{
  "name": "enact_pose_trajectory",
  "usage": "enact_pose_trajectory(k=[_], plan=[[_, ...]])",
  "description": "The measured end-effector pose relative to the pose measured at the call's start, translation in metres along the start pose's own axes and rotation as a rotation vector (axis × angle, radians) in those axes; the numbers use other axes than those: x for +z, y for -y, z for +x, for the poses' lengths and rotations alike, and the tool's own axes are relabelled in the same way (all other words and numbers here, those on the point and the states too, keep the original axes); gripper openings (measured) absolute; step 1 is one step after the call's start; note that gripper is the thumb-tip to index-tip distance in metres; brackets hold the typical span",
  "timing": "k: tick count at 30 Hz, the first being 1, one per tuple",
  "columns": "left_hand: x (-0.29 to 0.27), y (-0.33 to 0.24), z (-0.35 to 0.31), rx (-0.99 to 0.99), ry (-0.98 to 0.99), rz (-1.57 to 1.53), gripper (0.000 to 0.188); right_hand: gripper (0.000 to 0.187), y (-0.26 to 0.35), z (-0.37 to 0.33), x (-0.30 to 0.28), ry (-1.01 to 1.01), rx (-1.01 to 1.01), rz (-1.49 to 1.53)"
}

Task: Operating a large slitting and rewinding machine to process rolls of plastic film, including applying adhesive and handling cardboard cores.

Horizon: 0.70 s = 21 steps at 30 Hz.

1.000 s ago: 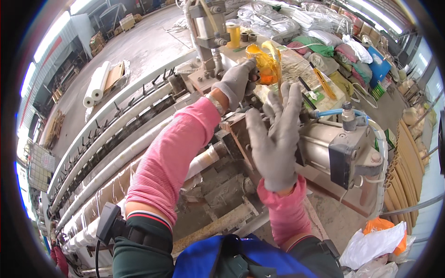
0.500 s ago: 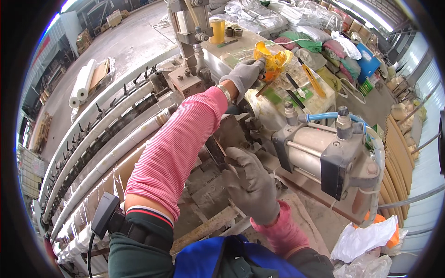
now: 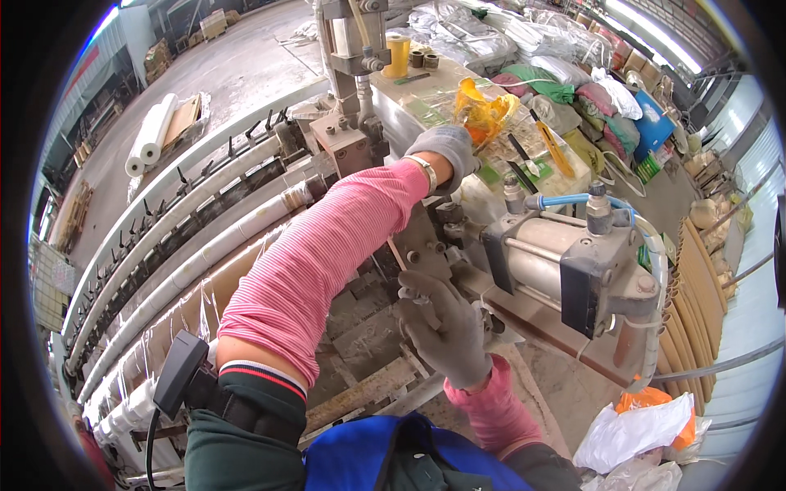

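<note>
My left hand (image 3: 450, 153), in a grey work glove, is curled closed beside the metal machine parts at the near edge of a cluttered worktop (image 3: 446, 78). Its fingertips and whatever they hold are hidden. Just beyond it lies a crumpled orange-yellow plastic wrapping (image 3: 485, 113). My right hand (image 3: 450, 340), gloved too, is lower and nearer, over the machine frame. Its thumb and fingers are bent toward each other around something small that I cannot make out. A thin pale strip (image 3: 397, 254) stands at its fingertips, partly hidden under my left forearm.
A pneumatic cylinder (image 3: 544, 262) with a blue hose sits to the right. On the worktop are a yellow-handled cutter (image 3: 554, 147) and a yellow spool (image 3: 397, 57). Long rollers (image 3: 221, 245) run along the left. Plastic bags (image 3: 634, 430) lie at the lower right.
My left hand has moved right and down, away from the plastic wrapping. The right hand's fingers have drawn closer together. The whole view has shifted slightly.
</note>
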State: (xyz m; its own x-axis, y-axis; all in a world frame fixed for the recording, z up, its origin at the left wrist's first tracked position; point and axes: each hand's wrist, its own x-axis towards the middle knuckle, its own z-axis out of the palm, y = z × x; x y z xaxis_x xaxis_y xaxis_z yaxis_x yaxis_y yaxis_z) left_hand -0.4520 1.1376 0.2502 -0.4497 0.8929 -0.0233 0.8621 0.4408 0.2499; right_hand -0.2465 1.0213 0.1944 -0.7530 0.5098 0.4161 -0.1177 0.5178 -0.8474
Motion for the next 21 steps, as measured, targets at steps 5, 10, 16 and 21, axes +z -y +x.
enact_pose_trajectory(k=[5,10,16,21], plan=[[0.010,-0.012,0.020,0.078,-0.040,0.026,0.045,0.026,-0.002,-0.002,-0.003,-0.010,0.020,0.013],[0.008,-0.042,0.004,-0.012,0.201,-0.953,0.026,0.024,-0.011,-0.005,-0.003,0.027,0.046,0.022],[0.004,-0.058,0.017,0.034,0.482,-1.860,0.019,0.023,-0.026,-0.010,0.000,0.097,0.020,0.049],[-0.006,-0.069,0.022,-0.106,0.243,-1.978,0.021,0.022,-0.033,-0.013,-0.007,0.057,0.009,0.007]])
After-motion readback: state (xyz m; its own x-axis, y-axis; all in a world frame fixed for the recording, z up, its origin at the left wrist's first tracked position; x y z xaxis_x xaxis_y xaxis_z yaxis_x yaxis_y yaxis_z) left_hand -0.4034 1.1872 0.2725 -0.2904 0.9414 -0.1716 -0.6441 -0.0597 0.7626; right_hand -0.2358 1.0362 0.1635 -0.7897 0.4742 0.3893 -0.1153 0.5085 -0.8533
